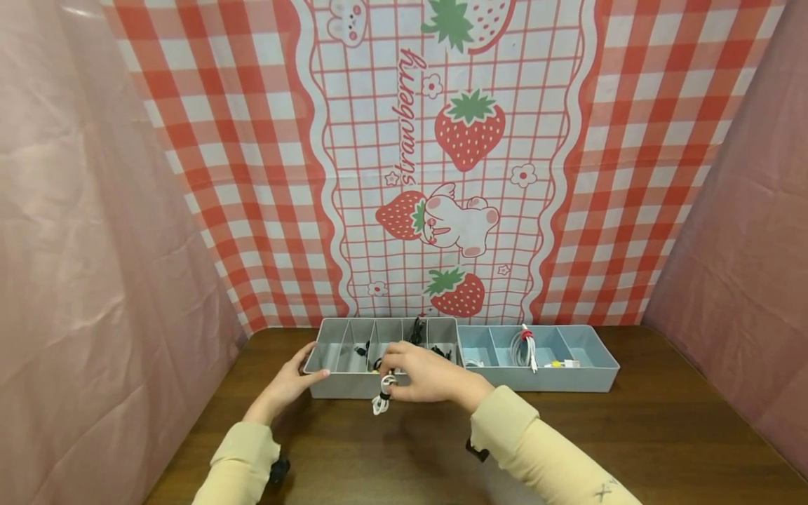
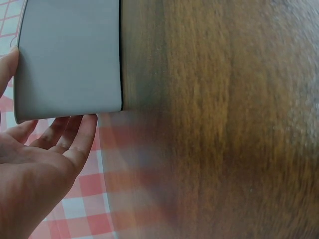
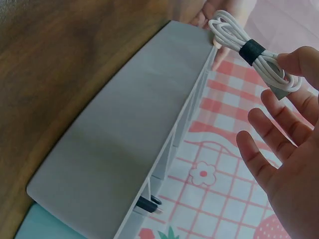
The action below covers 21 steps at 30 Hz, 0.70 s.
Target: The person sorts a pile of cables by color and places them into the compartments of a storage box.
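My right hand [image 1: 432, 373] pinches a coiled white cable [image 1: 381, 402] between thumb and forefinger. A black strap [image 3: 251, 51] binds the coil, and the other fingers are spread in the right wrist view. The coil hangs just in front of a grey divided storage box [image 1: 344, 386]. At that box's left end, my left hand [image 1: 285, 384] holds the corner, thumb at the front rim and fingers against the end wall. Inside the grey box lie black cables [image 1: 416, 331], some in separate compartments; my right hand partly hides the middle ones.
A blue divided box [image 1: 543, 381] adjoins the grey one on the right. It contains a white cable with a red tie [image 1: 524, 347] and a white connector with a yellow part [image 1: 564, 364]. Behind both boxes hangs a strawberry-print cloth [image 1: 467, 231]; the wooden table [image 1: 379, 463] extends in front.
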Each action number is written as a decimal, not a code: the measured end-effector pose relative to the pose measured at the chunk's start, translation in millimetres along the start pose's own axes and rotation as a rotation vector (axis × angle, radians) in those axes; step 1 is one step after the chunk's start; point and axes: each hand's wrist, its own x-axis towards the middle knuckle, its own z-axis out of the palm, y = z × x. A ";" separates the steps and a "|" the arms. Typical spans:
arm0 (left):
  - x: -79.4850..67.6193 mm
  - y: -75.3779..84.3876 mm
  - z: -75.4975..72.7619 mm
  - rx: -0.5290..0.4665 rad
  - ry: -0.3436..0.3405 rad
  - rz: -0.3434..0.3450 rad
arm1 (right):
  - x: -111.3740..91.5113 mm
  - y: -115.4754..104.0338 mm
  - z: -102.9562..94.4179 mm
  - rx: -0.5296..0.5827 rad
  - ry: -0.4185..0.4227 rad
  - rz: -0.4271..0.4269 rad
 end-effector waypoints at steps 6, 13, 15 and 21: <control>7.6 -11.7 0.5 0.007 0.003 -0.011 | -3.3 0.1 -11.7 0.009 -0.009 0.041; 6.0 -10.0 1.6 0.008 0.006 -0.014 | -7.5 2.5 -23.0 -0.005 0.032 0.018; 5.6 -9.4 1.7 0.009 0.005 -0.012 | -9.0 3.0 -27.0 -0.018 0.048 0.013; 6.2 -9.6 1.8 0.003 0.006 -0.006 | -15.2 4.1 -41.1 -0.001 0.062 0.031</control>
